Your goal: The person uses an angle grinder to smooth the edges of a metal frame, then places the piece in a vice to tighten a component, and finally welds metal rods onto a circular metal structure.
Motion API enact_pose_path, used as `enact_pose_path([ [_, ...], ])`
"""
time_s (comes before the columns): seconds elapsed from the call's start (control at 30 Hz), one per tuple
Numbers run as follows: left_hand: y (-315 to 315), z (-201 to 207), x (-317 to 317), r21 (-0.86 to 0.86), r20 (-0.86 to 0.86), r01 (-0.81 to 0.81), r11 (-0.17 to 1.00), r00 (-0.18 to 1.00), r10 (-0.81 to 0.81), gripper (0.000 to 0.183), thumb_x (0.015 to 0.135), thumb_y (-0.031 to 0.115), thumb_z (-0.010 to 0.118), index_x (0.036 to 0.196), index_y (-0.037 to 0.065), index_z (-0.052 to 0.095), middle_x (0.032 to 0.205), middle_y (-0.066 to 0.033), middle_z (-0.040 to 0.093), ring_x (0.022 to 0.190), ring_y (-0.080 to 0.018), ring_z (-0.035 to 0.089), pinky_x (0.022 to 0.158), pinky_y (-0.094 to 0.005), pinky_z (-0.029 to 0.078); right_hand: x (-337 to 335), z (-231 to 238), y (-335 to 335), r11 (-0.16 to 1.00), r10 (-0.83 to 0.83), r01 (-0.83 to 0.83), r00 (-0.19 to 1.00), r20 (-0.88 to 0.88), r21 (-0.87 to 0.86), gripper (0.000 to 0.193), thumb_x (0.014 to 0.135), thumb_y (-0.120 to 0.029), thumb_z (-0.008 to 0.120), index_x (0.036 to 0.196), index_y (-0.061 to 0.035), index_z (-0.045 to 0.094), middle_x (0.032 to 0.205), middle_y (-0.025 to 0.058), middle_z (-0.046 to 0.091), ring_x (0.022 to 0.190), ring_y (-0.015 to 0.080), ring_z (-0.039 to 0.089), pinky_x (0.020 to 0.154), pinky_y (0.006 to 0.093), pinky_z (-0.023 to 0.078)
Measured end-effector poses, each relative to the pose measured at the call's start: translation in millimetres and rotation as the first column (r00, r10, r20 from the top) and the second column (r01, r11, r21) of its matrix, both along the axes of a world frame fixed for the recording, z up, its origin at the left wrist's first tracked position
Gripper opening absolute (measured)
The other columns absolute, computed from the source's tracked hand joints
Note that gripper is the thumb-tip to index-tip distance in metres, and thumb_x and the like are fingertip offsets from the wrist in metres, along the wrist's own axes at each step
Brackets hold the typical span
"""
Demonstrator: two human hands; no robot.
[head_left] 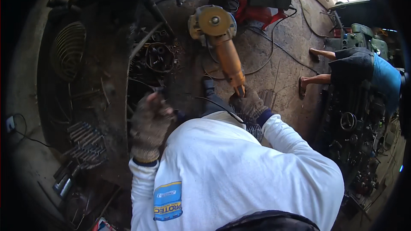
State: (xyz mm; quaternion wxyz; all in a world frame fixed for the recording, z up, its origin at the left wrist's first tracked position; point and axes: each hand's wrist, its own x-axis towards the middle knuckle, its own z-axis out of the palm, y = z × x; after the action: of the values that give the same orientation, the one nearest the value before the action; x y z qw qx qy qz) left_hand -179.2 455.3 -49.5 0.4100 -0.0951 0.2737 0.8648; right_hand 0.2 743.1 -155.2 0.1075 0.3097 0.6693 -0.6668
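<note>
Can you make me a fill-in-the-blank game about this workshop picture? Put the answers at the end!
1. The right hand holds the tail end of a power tool whose body is coloured ____.
2. The ringed, coil-like thing shows on the ____ side of the picture.
3. The other person wears dark shorts and a ____ top.
4. The gloved left hand belongs to someone in a ____ shirt.

Missing words: orange; left; blue; white.

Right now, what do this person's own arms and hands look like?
The left hand and right hand wear brownish knit gloves, ribbed at the left wrist. Dark blue cuffs show at both wrists, ending the long white sleeves.
</note>
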Motion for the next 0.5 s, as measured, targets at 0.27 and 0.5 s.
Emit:
enact_pose_path([
  [0.27, -37.2, -0.1, -31.6, -0.733, -0.673, -0.553, 0.397, 0.677, -0.298, 0.045, 0.093, 0.006, 0.062, 0.134, 0.002, 0.044, 0.114, -0.0127, 0.056, 0.098, -0.0218, 0.058, 0.086, -0.0367, 0.053, -75.5, -129.7, 101.5, 0.952, -0.238, 0.298, 0.869, 0.434, -0.074, 0.026, 0.081, -0.018, 0.070, 0.096, -0.0012, 0.056, 0.067, 0.0094, 0.061, 0.051, 0.0191, 0.059, 0.046, 0.0332, 0.044],
  [0.5, -46.5, -17.3, -33.6, -0.833, -0.553, -0.532, 0.152, 0.800, -0.234, 0.041, 0.094, 0.013, 0.064, 0.130, 0.003, 0.048, 0.110, -0.0080, 0.061, 0.091, -0.0163, 0.060, 0.083, -0.0332, 0.052, -126.0, -234.2, 112.1, 0.928, -0.268, 0.366, 0.781, 0.564, -0.066, 0.022, 0.081, -0.021, 0.072, 0.087, -0.0047, 0.058, 0.062, 0.0042, 0.057, 0.048, 0.0179, 0.056, 0.042, 0.0316, 0.039],
])
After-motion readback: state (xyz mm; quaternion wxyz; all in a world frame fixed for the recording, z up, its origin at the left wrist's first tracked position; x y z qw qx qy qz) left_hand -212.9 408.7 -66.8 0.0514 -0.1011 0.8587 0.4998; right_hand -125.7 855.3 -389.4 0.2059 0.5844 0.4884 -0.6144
